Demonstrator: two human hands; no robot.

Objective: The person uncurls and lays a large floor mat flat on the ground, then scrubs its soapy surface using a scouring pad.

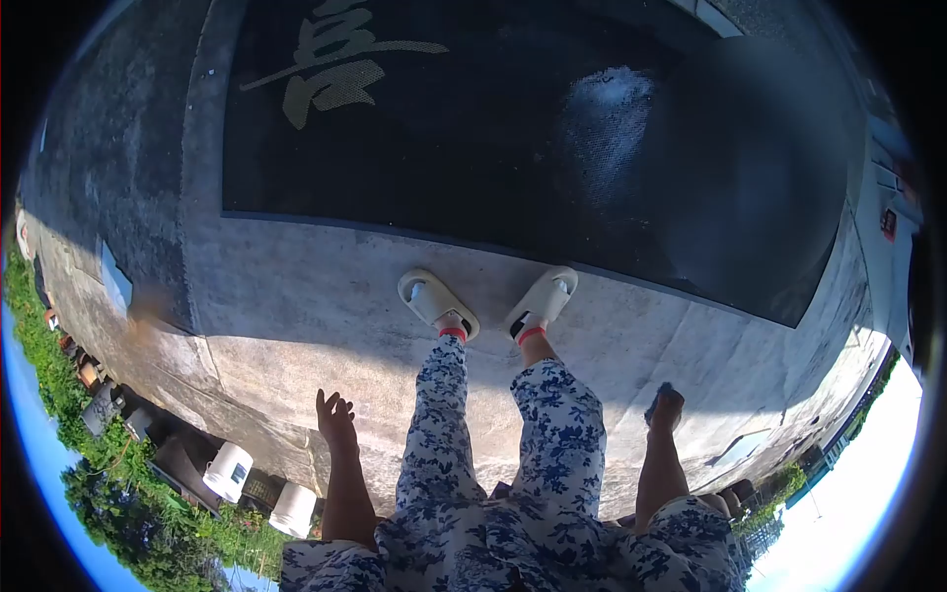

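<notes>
At far left stands a white bucket (229,471) with a dark label too small to read, then another bucket (293,509) close by. Next comes the left hand (336,418), hanging over the concrete (296,286), fingers parted and loosely curled. Above it, the black mat (444,148) bears a pale character (335,74), seemingly 喜, its top cut off by the frame. Two cream slides (434,301) are worn just short of the mat's near edge. Farther right, a whitish patch (610,123) marks the mat. Last, the right hand (667,407) is closed around a grey-blue thing (655,396), well apart from the mat.
</notes>
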